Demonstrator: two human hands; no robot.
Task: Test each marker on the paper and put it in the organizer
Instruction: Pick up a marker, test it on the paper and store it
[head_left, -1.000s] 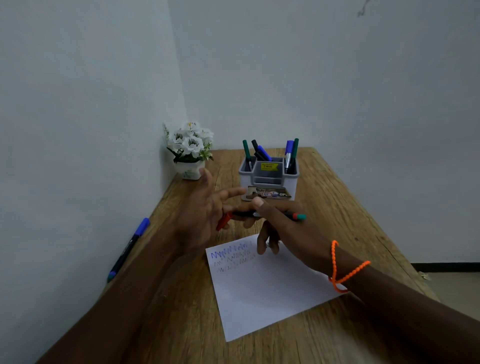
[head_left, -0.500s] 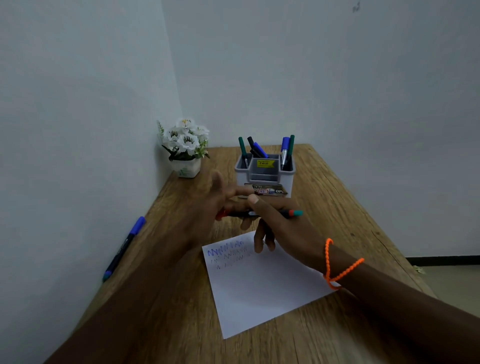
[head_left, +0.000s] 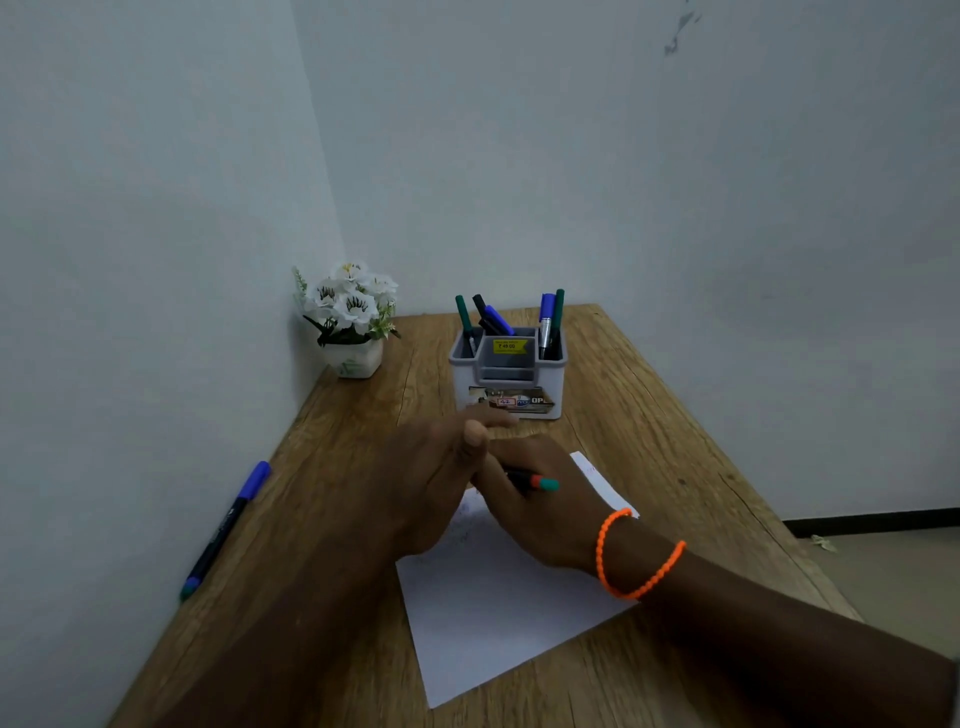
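Observation:
My right hand (head_left: 540, 512) grips a dark marker (head_left: 537, 483) with an orange band and a teal end, held over the top of the white paper (head_left: 493, 613). My left hand (head_left: 436, 478) is pressed against the right one, thumb raised and one finger stretched toward the organizer. Between the two hands the marker's front end is hidden, and no red cap shows. The grey organizer (head_left: 550, 384) stands behind the hands with several green, blue and black markers upright in it. A blue-capped marker (head_left: 223, 530) lies by the left wall.
A small white pot of white flowers (head_left: 353, 358) sits in the back left corner. Walls close the wooden table (head_left: 675, 441) on the left and at the back. Its right edge drops to the floor.
My hands have come together over the paper's top. The red cap seen in my left hand's fingers is now hidden, and the scribbles on the paper are mostly covered.

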